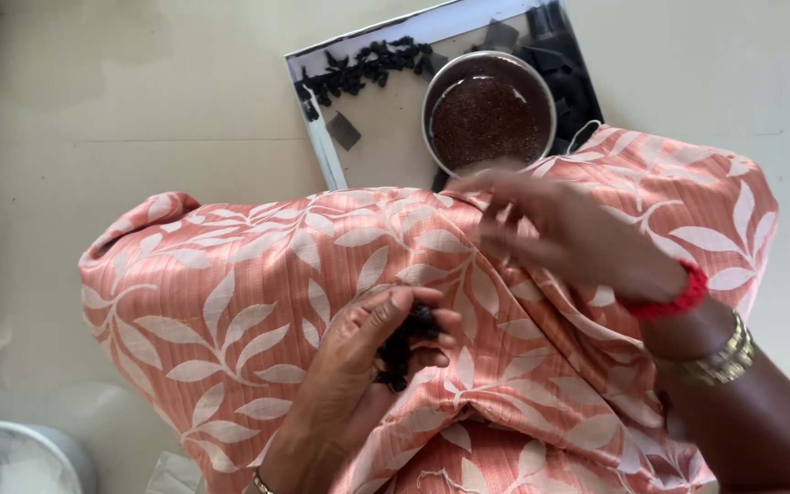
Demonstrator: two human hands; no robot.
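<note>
My left hand (372, 357) rests on my lap, curled around a small bunch of dark dried pods (406, 346). My right hand (567, 230) hovers blurred just below a round steel bowl (432, 102) filled with small brown seeds (491, 114); its fingers are loosely bent and apart, and I cannot see anything in them. The bowl stands on a flat rectangular tray (372, 151) on the floor. More dark pods (363, 69) lie in a row along the tray's far edge.
My lap is covered by salmon cloth with a white leaf print (230, 302). A pile of black pieces (569, 78) sits at the tray's right side. A grey round container (20, 457) stands at the lower left on the pale tiled floor (139, 110).
</note>
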